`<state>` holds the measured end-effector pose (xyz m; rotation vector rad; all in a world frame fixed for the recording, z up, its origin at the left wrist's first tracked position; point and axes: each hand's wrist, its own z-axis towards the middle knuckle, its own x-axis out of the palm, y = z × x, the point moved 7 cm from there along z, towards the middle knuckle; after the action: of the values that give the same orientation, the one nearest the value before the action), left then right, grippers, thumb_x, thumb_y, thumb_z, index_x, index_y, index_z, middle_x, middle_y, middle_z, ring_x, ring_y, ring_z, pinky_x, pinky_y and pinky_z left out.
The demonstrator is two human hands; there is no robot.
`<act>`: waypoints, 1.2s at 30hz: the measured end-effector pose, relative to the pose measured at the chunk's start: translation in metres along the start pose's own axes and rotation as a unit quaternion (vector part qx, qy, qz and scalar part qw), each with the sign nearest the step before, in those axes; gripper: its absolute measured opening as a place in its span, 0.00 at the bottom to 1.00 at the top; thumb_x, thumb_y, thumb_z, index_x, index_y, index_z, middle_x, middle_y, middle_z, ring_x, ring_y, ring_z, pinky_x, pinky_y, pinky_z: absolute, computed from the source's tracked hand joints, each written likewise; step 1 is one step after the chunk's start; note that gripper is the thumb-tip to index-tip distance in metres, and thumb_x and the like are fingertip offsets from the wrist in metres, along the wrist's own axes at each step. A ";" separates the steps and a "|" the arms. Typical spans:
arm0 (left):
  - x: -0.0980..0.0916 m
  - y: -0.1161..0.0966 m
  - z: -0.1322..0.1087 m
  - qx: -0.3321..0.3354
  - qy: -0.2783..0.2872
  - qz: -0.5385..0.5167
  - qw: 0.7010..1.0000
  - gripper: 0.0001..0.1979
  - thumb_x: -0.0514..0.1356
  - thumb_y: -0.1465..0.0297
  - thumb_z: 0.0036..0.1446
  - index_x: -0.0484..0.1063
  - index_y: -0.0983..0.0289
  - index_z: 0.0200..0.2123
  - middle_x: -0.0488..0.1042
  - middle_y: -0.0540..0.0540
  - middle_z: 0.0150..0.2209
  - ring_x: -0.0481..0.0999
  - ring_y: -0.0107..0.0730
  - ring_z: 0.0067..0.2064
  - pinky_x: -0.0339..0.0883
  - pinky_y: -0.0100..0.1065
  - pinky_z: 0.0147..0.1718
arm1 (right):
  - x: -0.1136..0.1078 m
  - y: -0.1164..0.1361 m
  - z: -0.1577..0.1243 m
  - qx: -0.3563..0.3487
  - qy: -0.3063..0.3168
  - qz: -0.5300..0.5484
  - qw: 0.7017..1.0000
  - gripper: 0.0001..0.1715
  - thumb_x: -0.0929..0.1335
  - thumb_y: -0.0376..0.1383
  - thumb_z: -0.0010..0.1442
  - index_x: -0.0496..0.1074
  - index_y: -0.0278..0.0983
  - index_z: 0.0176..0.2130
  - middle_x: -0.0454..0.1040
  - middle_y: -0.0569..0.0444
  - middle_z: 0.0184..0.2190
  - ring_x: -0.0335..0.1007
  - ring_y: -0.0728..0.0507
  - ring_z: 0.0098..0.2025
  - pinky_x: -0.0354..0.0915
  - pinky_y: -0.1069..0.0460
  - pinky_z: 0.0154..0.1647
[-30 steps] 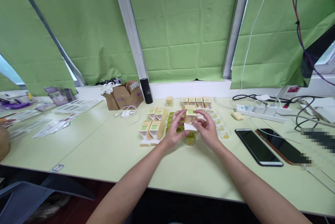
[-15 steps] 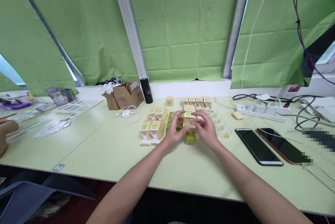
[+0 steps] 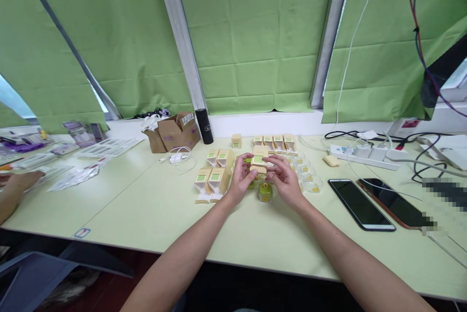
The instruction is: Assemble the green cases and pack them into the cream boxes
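Note:
My left hand (image 3: 240,180) and my right hand (image 3: 285,180) both grip a small tan carton with a green label (image 3: 259,162), held just above the table. Each hand's fingers pinch a side of the carton. Directly below it a small clear case with a green and yellow item (image 3: 265,191) stands on the table. Several open tan cartons (image 3: 212,178) stand to the left of my left hand. A row of closed cartons (image 3: 273,141) stands behind my hands. Clear plastic cases (image 3: 310,178) lie to the right of the carton.
Two phones (image 3: 361,205) lie at the right, in front of a power strip (image 3: 361,156) with cables. A brown cardboard box (image 3: 171,132) and a black cylinder (image 3: 203,126) stand at the back. Another person's hand (image 3: 18,183) rests at the far left near plastic packets.
The carton's white flap no longer hangs down; both hands have drawn closer together on it. The other person's hand at the far left has reached further over the table.

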<state>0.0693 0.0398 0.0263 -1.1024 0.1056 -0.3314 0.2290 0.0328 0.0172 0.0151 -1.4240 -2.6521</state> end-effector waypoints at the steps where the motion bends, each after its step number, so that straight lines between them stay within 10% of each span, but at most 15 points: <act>1: 0.000 0.000 0.000 -0.001 -0.001 -0.002 1.000 0.31 0.69 0.53 0.62 0.62 0.59 0.60 0.75 0.56 0.46 0.77 0.37 0.46 0.69 0.36 0.46 | 0.000 0.000 0.000 0.000 0.002 -0.002 1.000 0.21 0.73 0.46 0.66 0.79 0.50 0.57 0.62 0.47 0.61 0.78 0.41 0.46 0.80 0.41 0.48; 36: -0.004 0.003 0.000 0.024 -0.026 0.032 0.999 0.28 0.69 0.54 0.61 0.62 0.58 0.55 0.72 0.55 0.45 0.73 0.35 0.45 0.67 0.35 0.43 | 0.004 0.004 -0.003 0.000 -0.004 -0.022 1.000 0.22 0.74 0.53 0.65 0.79 0.46 0.54 0.63 0.47 0.61 0.78 0.43 0.47 0.79 0.43 0.50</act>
<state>0.0661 0.0426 0.0233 -1.0579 0.0864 -0.2466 0.2254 0.0273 0.0189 0.0350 -1.4439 -2.6899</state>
